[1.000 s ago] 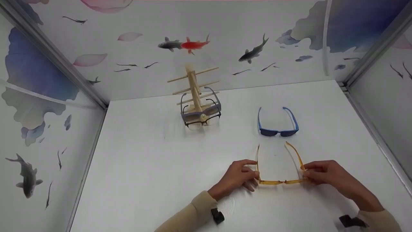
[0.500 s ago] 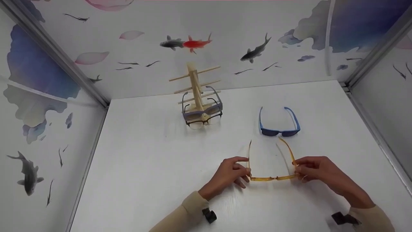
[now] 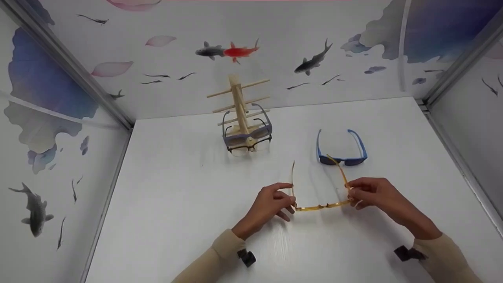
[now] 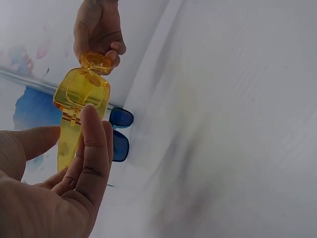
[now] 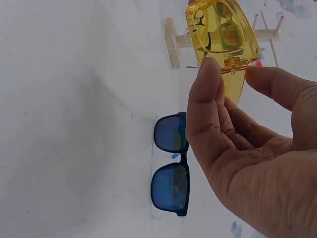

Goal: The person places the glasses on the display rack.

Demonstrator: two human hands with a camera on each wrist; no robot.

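Observation:
A pair of clear yellow glasses point(image 3: 310, 208) is held up over the white table, temples unfolded and pointing away from me. My left hand point(image 3: 271, 200) pinches its left temple close to the hinge, and my right hand point(image 3: 371, 192) pinches the right temple the same way. In the left wrist view the yellow frame point(image 4: 81, 89) shows from its end, thumb and fingers at the hinge. The right wrist view shows a yellow lens point(image 5: 220, 29) above my fingertips. Blue sunglasses point(image 3: 342, 159) lie on the table beyond, overlapped by the right temple's tip in the head view.
A wooden display stand point(image 3: 239, 106) with several crossbars stands at the back, left of the blue sunglasses. Its lower bars carry purple-grey sunglasses point(image 3: 247, 136) and dark-rimmed glasses point(image 3: 248, 148). Printed walls enclose the table point(image 3: 165, 220) at the back and sides.
Both hands have carried the yellow glasses leftward and away from me, toward the stand. The glasses have tilted slightly, their right end now higher in view. The blue sunglasses and stand stay put.

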